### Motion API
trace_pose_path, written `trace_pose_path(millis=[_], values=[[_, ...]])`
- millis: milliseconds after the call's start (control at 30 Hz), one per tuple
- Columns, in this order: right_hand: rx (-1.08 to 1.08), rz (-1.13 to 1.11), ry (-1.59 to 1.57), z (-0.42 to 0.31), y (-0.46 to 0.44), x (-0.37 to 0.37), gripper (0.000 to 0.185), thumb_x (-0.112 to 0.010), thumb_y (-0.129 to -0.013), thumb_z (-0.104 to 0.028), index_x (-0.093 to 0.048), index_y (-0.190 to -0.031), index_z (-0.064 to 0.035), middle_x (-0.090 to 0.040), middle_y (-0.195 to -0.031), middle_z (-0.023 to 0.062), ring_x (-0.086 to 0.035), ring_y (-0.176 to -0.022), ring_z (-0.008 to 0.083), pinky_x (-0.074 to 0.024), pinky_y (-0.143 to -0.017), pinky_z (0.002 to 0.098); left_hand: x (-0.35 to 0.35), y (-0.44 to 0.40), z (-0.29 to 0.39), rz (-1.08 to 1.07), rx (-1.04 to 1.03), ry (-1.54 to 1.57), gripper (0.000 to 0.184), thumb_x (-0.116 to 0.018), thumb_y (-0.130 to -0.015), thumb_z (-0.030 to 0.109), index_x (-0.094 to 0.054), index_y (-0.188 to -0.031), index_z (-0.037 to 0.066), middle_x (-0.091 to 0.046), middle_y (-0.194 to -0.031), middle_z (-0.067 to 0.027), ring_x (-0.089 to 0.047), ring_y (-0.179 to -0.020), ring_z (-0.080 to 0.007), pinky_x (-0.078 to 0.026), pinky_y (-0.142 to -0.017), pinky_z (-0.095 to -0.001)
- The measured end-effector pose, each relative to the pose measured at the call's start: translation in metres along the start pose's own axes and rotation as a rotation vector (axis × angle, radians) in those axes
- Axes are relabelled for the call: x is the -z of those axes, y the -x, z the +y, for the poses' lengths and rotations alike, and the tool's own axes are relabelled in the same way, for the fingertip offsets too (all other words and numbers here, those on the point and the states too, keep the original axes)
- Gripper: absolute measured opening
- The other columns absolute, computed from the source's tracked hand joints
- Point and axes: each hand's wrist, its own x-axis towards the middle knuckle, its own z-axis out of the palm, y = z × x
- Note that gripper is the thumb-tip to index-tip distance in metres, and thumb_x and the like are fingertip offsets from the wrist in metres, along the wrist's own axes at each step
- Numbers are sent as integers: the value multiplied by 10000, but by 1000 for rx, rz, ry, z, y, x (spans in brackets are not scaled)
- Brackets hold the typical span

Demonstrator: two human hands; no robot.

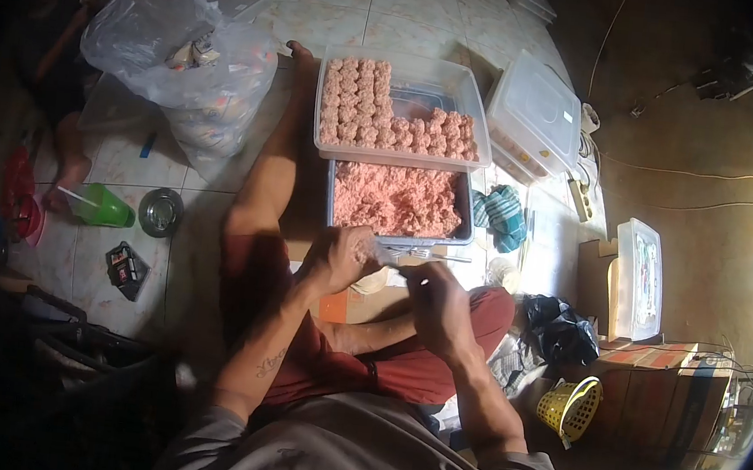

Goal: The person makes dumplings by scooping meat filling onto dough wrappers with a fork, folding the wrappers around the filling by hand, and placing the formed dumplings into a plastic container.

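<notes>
My left hand (342,261) is closed round a small lump of pink mixture at the near left corner of a grey tray (474,210). The tray holds loose pink mixture (394,199). Just right of it, my right hand (436,297) is closed on a thin tool (392,259), whose tip points toward my left hand; the tool's exact shape is blurred. Beyond the grey tray stands a clear plastic box (485,141) with rows of shaped pink lumps (353,106) along its left and near sides. Part of its blue-grey bottom shows.
A plastic bag (219,84), green cup (109,206) and glass ashtray (161,212) stand left. Lidded boxes (538,110), a teal cloth (502,218), black bag (559,330) and yellow basket (568,408) are right. Another person's foot (70,174) shows at left.
</notes>
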Motion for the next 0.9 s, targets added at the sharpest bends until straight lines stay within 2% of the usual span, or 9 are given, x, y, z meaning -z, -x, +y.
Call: trace_pose_path(millis=[133, 300, 367, 433, 633, 700, 767, 833, 900], values=[[-89, 77, -229, 5, 7, -2, 146, -576, -934, 9, -677, -1038, 24, -652, -936, 214, -659, -876, 355, -510, -779, 395, 20, 6, 16, -28, -149, 304, 281, -840, -743, 148, -647, -909, 28, -693, -828, -153, -682, -752, -245, -524, -691, -321], [-82, -23, -135, -1, 8, -4, 127, -581, -948, -5, -672, -1029, 31, -650, -915, 202, -655, -828, 325, -504, -748, 386, 8, 8, -15, -53, -248, 26, 298, -831, -796, 227, -656, -961, 51, -711, -901, -151, -698, -805, -309, -546, -736, -376], [-105, -44, -119, -4, 3, 0, 117, -583, -950, -6, -670, -1014, 38, -650, -906, 202, -654, -825, 337, -502, -735, 388, 1, 20, -13, 242, -174, -93, 305, -808, -756, 145, -654, -996, 36, -708, -917, -178, -707, -854, -342, -551, -753, -404], [-30, 49, -133, 5, 0, -8, 119, -586, -948, -13, -671, -1012, 41, -649, -911, 208, -654, -831, 354, -502, -738, 395, 9, 13, -11, -11, 44, 57, 362, -827, -744, 151, -648, -1030, 21, -705, -933, -186, -707, -884, -342, -548, -787, -400], [-79, 58, -255, 3, 1, -2, 135, -599, -934, -2, -677, -1036, 38, -651, -933, 216, -658, -847, 369, -506, -746, 409, 32, 13, 3, -83, -166, 446, 236, -797, -780, 44, -631, -944, 7, -655, -837, -31, -628, -809, -123, -509, -713, -286], [77, -83, -82, 8, -7, -11, 125, -595, -966, -13, -670, -1060, 20, -655, -895, 154, -621, -788, 199, -506, -713, 328, 17, 12, -14, -146, -48, 375, 276, -833, -760, 42, -627, -942, 19, -637, -825, -26, -597, -812, -77, -506, -717, -273], [74, 2, 1, 11, -6, -14, 116, -598, -964, -20, -667, -1047, 24, -659, -886, 156, -641, -796, 220, -507, -711, 339, 14, 5, -5, -59, -99, 261, 290, -859, -758, 49, -620, -920, 27, -624, -822, -12, -572, -811, -44, -497, -700, -254], [-170, 50, -177, 0, -5, -2, 129, -594, -923, 2, -673, -1020, 32, -661, -930, 228, -669, -873, 379, -519, -765, 420, 20, 11, -13, -109, -40, 641, 324, -885, -754, 75, -616, -927, 25, -622, -835, -1, -563, -795, -43, -491, -680, -248], [-93, 95, -184, 15, -9, -11, 133, -599, -923, -17, -672, -1021, 36, -662, -922, 230, -662, -883, 401, -519, -788, 429, 6, 11, -44, -209, 13, 888, 355, -889, -767, 103, -614, -975, 20, -624, -864, 6, -565, -799, -49, -494, -685, -251]])
